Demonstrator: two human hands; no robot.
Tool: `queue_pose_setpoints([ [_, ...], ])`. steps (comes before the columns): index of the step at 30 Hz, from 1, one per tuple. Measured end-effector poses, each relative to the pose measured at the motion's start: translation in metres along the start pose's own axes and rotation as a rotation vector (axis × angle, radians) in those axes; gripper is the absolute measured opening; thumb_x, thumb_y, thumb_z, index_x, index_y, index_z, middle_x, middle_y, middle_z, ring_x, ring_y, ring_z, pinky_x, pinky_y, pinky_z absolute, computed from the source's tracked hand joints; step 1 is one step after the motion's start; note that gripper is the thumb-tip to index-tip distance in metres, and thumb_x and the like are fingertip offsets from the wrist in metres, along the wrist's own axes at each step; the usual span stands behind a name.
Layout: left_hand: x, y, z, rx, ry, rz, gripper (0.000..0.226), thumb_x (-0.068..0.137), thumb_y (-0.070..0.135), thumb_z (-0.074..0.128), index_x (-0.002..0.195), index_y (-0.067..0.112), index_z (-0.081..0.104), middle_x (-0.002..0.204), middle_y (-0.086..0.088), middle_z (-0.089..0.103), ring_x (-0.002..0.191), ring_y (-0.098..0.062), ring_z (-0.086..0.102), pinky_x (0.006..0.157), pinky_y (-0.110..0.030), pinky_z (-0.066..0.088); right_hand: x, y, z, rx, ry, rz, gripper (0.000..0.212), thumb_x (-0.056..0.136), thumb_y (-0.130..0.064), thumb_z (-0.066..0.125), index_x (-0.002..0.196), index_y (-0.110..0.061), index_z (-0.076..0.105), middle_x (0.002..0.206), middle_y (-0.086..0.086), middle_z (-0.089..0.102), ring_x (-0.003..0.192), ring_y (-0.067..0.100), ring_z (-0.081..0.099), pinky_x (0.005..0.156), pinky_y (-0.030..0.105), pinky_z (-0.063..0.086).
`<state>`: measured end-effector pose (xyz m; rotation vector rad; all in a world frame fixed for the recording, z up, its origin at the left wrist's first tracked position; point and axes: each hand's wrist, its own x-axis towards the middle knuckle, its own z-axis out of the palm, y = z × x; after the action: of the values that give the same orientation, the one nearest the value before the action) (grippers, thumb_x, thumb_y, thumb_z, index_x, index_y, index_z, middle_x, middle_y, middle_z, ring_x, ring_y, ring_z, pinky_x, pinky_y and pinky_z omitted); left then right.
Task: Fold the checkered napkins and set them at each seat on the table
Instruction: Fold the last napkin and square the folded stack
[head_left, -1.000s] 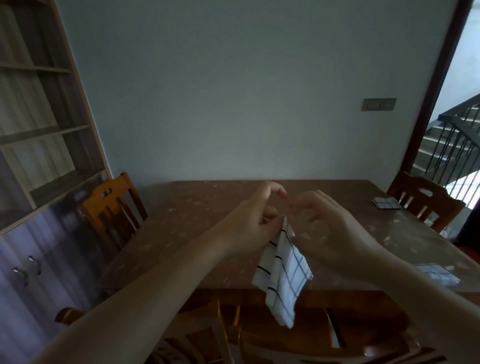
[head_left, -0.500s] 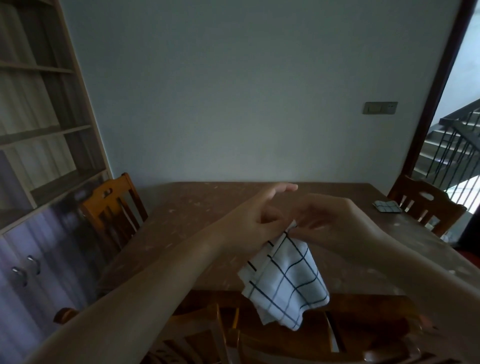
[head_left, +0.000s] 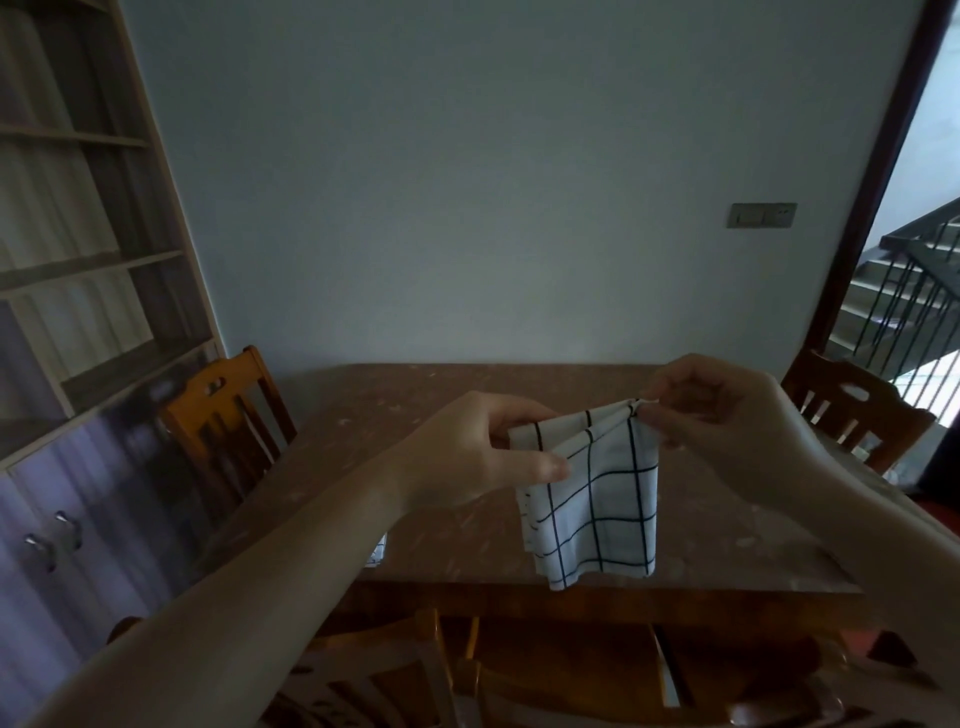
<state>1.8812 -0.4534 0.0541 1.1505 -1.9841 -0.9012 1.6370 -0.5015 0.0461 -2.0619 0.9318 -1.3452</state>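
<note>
Checkered napkin (head_left: 592, 499), half-folded, hangs at centre frame above the desk (head_left: 415, 415), its top corners pinched in the grip of the left hand (head_left: 483, 457) and right hand (head_left: 727, 415); a loosened pinch could undo the layers.

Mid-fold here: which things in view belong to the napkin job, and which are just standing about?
Part of the job:
checkered napkin, held up by both hands
left hand, pinching its left edge
right hand, pinching its top right corner
table
left chair
right chair

Just standing about:
shelf unit
wall switch
stair railing
</note>
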Motion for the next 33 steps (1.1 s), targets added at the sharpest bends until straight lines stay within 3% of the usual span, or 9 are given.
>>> queue_pose_setpoints([
  [5, 0.003, -0.011, 0.005, 0.155, 0.177, 0.058, 0.014, 0.091, 0.024, 0.066, 0.102, 0.023, 0.074, 0.092, 0.010, 0.075, 0.084, -0.002, 0.069, 0.080, -0.025, 0.057, -0.001, -0.004, -0.002, 0.027, 0.014, 0.013, 0.014, 0.067, -0.031, 0.071, 0.076, -0.021, 0.067, 0.073, 0.003, 0.072, 0.058, 0.010, 0.066, 0.057, 0.019, 0.055],
  [10, 0.006, -0.013, 0.002, 0.098, 0.236, 0.106, 0.012, 0.092, 0.020, 0.064, 0.098, 0.021, 0.076, 0.079, 0.014, 0.073, 0.072, -0.001, 0.067, 0.066, -0.017, 0.053, -0.003, -0.009, -0.002, 0.038, -0.015, 0.031, 0.010, 0.072, -0.021, 0.074, 0.073, -0.031, 0.072, 0.070, -0.006, 0.075, 0.057, 0.005, 0.068, 0.056, 0.014, 0.055],
  [12, 0.006, -0.013, -0.001, 0.099, 0.221, 0.082, 0.011, 0.092, 0.022, 0.065, 0.096, 0.024, 0.075, 0.076, 0.017, 0.072, 0.070, 0.000, 0.066, 0.064, -0.020, 0.054, -0.003, -0.012, -0.003, 0.034, -0.023, 0.042, 0.006, 0.069, -0.028, 0.074, 0.065, -0.033, 0.075, 0.068, -0.006, 0.075, 0.056, 0.005, 0.068, 0.056, 0.013, 0.053],
  [17, 0.010, -0.011, -0.012, 0.094, 0.135, -0.014, 0.011, 0.090, 0.030, 0.066, 0.090, 0.024, 0.075, 0.083, 0.002, 0.074, 0.076, -0.016, 0.070, 0.071, -0.029, 0.058, 0.000, -0.019, -0.001, 0.085, -0.144, 0.045, 0.012, 0.069, -0.030, 0.067, 0.071, -0.036, 0.077, 0.074, -0.005, 0.076, 0.064, 0.006, 0.070, 0.060, 0.014, 0.054],
  [21, 0.016, 0.007, -0.004, 0.350, 0.068, 0.085, 0.023, 0.087, 0.048, 0.064, 0.099, 0.029, 0.071, 0.086, 0.016, 0.070, 0.080, 0.004, 0.065, 0.068, -0.014, 0.051, 0.000, -0.020, 0.007, 0.066, -0.194, 0.030, 0.010, 0.069, -0.033, 0.068, 0.073, -0.031, 0.077, 0.070, -0.001, 0.075, 0.061, 0.007, 0.068, 0.060, 0.019, 0.055],
  [24, 0.020, 0.013, 0.005, 0.328, 0.117, 0.158, 0.018, 0.091, 0.038, 0.063, 0.092, 0.024, 0.073, 0.075, 0.013, 0.068, 0.063, -0.002, 0.059, 0.056, -0.014, 0.044, -0.002, -0.018, 0.014, 0.105, -0.155, 0.057, 0.009, 0.074, -0.029, 0.068, 0.071, -0.028, 0.077, 0.065, -0.005, 0.073, 0.058, 0.004, 0.066, 0.056, 0.016, 0.052],
  [28, 0.021, 0.005, -0.007, 0.174, 0.159, 0.111, 0.020, 0.094, 0.035, 0.060, 0.090, 0.020, 0.073, 0.069, 0.009, 0.067, 0.059, -0.008, 0.058, 0.062, -0.017, 0.043, -0.012, -0.012, 0.018, -0.071, -0.324, 0.156, 0.035, 0.068, -0.051, 0.067, 0.079, -0.021, 0.078, 0.079, 0.007, 0.076, 0.077, 0.032, 0.072, 0.074, 0.047, 0.059],
  [30, 0.022, 0.005, -0.011, 0.216, 0.097, 0.062, 0.028, 0.095, 0.044, 0.055, 0.092, 0.023, 0.072, 0.070, 0.003, 0.065, 0.063, -0.019, 0.056, 0.065, -0.024, 0.042, -0.014, -0.010, 0.019, -0.085, -0.315, 0.178, 0.040, 0.067, -0.050, 0.068, 0.077, -0.013, 0.077, 0.077, 0.011, 0.074, 0.074, 0.033, 0.070, 0.071, 0.042, 0.058],
  [33, 0.030, 0.011, -0.004, 0.338, 0.046, 0.102, 0.031, 0.095, 0.054, 0.046, 0.089, 0.033, 0.068, 0.065, 0.001, 0.056, 0.054, -0.009, 0.044, 0.055, -0.023, 0.035, -0.012, -0.012, 0.023, -0.096, -0.327, 0.193, 0.036, 0.073, -0.044, 0.070, 0.074, -0.008, 0.075, 0.069, 0.010, 0.073, 0.063, 0.029, 0.068, 0.058, 0.035, 0.053],
])
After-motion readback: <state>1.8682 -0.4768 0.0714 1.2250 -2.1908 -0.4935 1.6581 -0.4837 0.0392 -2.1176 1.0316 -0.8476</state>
